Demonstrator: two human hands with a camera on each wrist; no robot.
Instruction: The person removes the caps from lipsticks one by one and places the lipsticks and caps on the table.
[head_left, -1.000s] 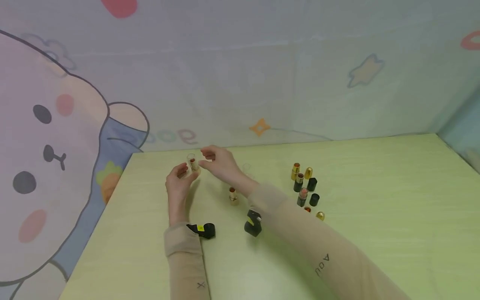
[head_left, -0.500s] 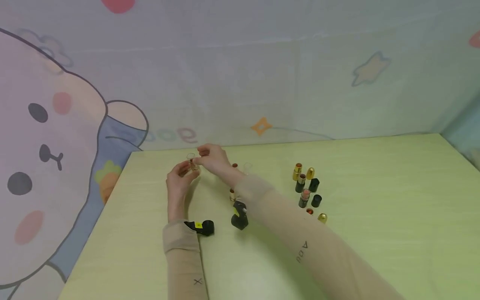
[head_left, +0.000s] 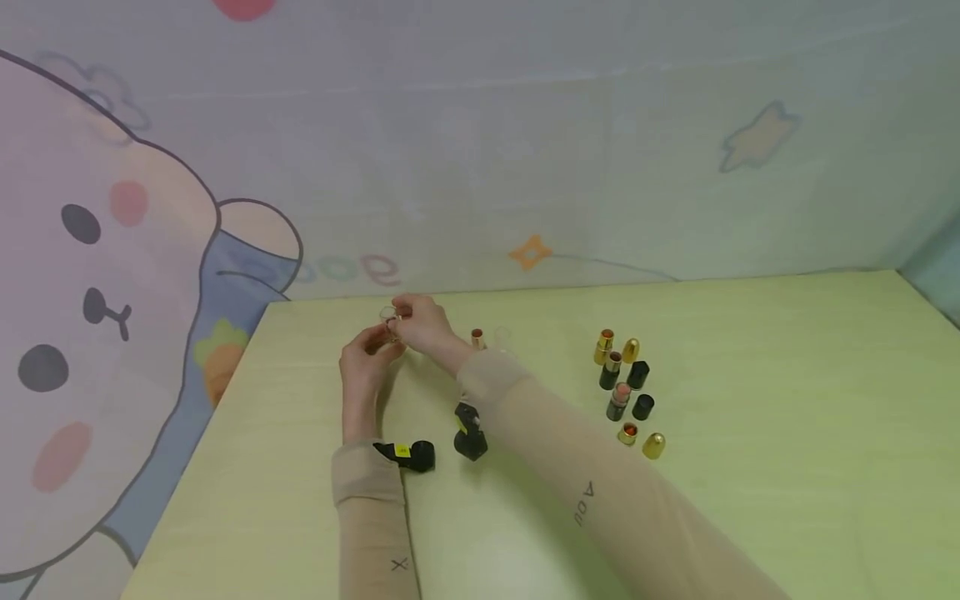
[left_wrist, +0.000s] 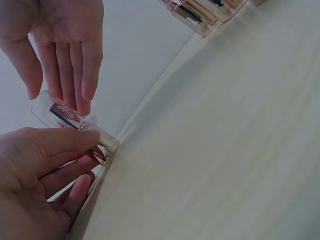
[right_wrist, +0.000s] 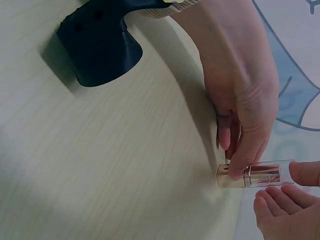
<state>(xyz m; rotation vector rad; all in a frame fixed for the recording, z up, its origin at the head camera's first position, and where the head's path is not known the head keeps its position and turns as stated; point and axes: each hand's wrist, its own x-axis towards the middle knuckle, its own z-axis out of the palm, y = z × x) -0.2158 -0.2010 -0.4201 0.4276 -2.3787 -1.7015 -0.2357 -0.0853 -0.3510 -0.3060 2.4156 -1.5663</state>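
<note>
My left hand [head_left: 363,367] is at the table's far left, its thumb and fingers gripping the gold base of a lipstick [left_wrist: 111,144]. A clear cap [left_wrist: 41,107] covers the lipstick's upper part. From the other side, my right hand [head_left: 423,325] pinches the cap's end between thumb and fingers. In the right wrist view the lipstick [right_wrist: 226,176] lies sideways across the picture, with the right thumb [right_wrist: 305,173] against the clear cap. The head view shows both hands close together around it, hiding most of it.
Right of the hands, an uncapped lipstick [head_left: 477,337] stands near another clear cap [head_left: 503,337]. Farther right are several uncapped lipsticks, such as a pink one [head_left: 618,402], beside gold caps [head_left: 654,446] and black caps [head_left: 642,407]. A printed cloth [head_left: 450,167] hangs behind the table.
My right hand has moved left and closed in on the clear cap. The left hand keeps its hold. One standing lipstick is now hidden by my right arm, while another shows behind it.
</note>
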